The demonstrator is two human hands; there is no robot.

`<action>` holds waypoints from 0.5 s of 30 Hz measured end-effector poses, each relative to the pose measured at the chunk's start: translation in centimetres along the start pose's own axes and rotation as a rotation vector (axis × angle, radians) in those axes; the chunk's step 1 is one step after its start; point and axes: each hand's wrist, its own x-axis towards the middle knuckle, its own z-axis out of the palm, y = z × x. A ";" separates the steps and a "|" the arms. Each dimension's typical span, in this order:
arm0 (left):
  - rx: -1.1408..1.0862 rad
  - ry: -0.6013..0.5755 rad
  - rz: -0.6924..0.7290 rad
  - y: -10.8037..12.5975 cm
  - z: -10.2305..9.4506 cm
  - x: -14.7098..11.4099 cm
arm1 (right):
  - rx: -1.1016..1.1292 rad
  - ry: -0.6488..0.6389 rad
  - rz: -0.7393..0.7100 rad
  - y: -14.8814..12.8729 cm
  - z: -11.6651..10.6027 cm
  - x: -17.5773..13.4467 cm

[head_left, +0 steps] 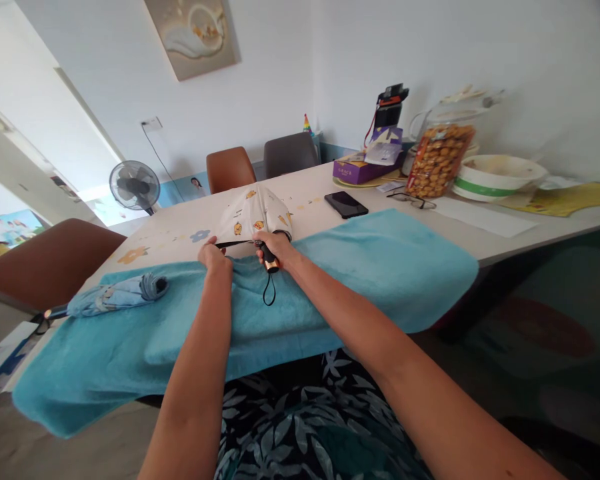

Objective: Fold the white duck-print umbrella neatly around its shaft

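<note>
A white umbrella (pixel 253 212) with small yellow and orange cartoon figures lies partly folded on the table, its canopy pointing away from me. My right hand (pixel 276 247) is closed around the umbrella where the canopy meets the black handle. The handle's gold-coloured end and black wrist loop (pixel 269 293) hang toward me over the blue towel. My left hand (pixel 213 255) pinches the canopy's left edge, pulling its dark border out to the side; some of its fingertips are hidden. A second folded umbrella (pixel 117 295), light blue, rests on the towel to the left.
A turquoise towel (pixel 340 267) covers the table's near edge. Farther right are a phone (pixel 346 204), glasses (pixel 413 199), a purple box (pixel 363 168), a big jar of brown snacks (pixel 441 157) and a white bowl (pixel 497 175). Chairs (pixel 230 170) and a fan (pixel 135 185) stand beyond.
</note>
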 end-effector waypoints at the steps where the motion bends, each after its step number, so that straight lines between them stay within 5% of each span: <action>1: 0.008 0.008 0.009 0.1 -0.1 0.1 | -0.016 0.014 -0.006 0.0 0.1 -0.1; 5: 0.084 -0.042 0.401 0.3 0.1 -0.9 | -0.111 0.063 -0.041 0.2 0.3 -0.2; 8: 0.118 -0.360 0.663 0.1 0.9 -2.9 | -0.214 0.090 -0.088 0.9 0.6 0.1; 11: 0.159 -0.657 0.643 -0.3 1.9 -4.6 | -0.283 0.071 -0.161 1.4 0.8 0.4; 15: 0.172 -0.696 0.521 -0.1 2.1 -4.3 | -0.380 -0.013 -0.163 1.6 0.9 -0.1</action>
